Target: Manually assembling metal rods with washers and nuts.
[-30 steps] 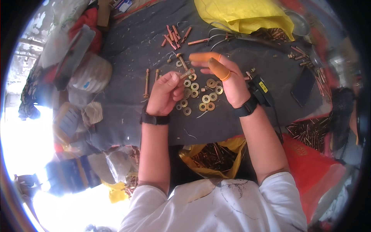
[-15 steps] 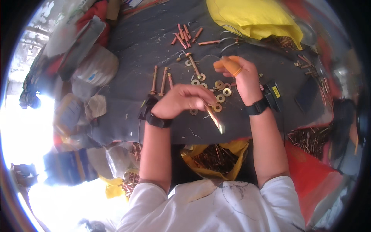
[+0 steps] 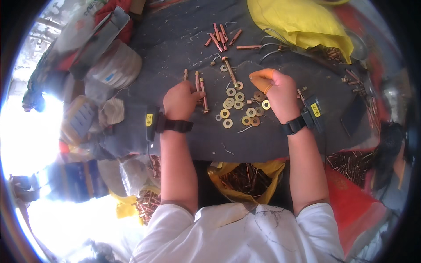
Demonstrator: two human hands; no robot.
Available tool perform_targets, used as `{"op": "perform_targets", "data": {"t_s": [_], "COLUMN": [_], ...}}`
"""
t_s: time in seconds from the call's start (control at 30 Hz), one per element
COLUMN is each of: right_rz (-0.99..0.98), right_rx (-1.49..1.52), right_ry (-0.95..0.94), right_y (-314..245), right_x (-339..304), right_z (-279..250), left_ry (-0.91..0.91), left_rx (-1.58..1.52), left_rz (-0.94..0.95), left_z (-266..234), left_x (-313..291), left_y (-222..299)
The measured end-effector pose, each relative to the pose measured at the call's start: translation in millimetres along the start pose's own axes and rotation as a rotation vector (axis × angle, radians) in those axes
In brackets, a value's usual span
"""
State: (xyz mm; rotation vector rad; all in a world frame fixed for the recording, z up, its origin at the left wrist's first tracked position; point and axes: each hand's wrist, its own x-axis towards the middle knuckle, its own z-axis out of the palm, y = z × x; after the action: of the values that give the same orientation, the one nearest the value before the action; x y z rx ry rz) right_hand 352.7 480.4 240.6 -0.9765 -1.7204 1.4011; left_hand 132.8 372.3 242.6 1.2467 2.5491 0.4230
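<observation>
My left hand (image 3: 180, 101) is over the left of three copper-coloured bolts lying side by side, its fingers curled round that bolt (image 3: 185, 73), whose end sticks out beyond them. My thumb reaches across the middle bolt (image 3: 197, 79). To its right lies the third bolt (image 3: 204, 96). My right hand (image 3: 280, 92), with orange finger covers, is closed in a pinch above the washers; whatever is between its fingertips is too small to make out. Several brass-coloured flat washers (image 3: 228, 123) lie scattered between the hands. Another bolt (image 3: 229, 72) with a washer at its end rests beyond them.
Copper-coloured sleeves (image 3: 219, 37) are piled at the far side of the dark cloth (image 3: 175, 57). A yellow sack (image 3: 302, 26) lies far right. Below the near edge hangs a yellow bag (image 3: 276, 175) of bolts. A white tub (image 3: 118, 65) stands at left.
My left hand has moved left and away from me, from over the washers to the bolts; the bolt it held is no longer in it. My right hand stays nearly in place.
</observation>
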Motion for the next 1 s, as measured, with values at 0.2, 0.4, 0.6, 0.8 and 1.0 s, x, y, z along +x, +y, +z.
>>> {"op": "perform_targets", "data": {"t_s": [0.2,0.4,0.6,0.8,1.0], "right_rz": [0.003,0.026,-0.060,0.179,-0.193], "right_rx": [-0.074,-0.039,0.058,0.197,0.137], "right_ry": [-0.002,-0.007,0.071,0.006,-0.024], "right_y": [0.9,0.2,1.7,-14.5,-11.8], "right_x": [-0.1,-0.5,0.8,-3.3,-3.5], "right_z": [0.6,2.2,-1.3,-0.8,-3.8], "left_ry": [-0.045,0.183,-0.058,-0.313,-0.395], "left_rx": [0.130,0.053,-0.958,-1.112,-1.223], "left_rz": [0.062,0.128,0.075,0.196,0.131], "left_z": [5.5,24.9,9.3,16.6,16.1], "left_x": [-11.9,-5.7,-9.3,-17.8,-16.4], "left_y": [21.0,16.6,29.8,38.0,38.3]}}
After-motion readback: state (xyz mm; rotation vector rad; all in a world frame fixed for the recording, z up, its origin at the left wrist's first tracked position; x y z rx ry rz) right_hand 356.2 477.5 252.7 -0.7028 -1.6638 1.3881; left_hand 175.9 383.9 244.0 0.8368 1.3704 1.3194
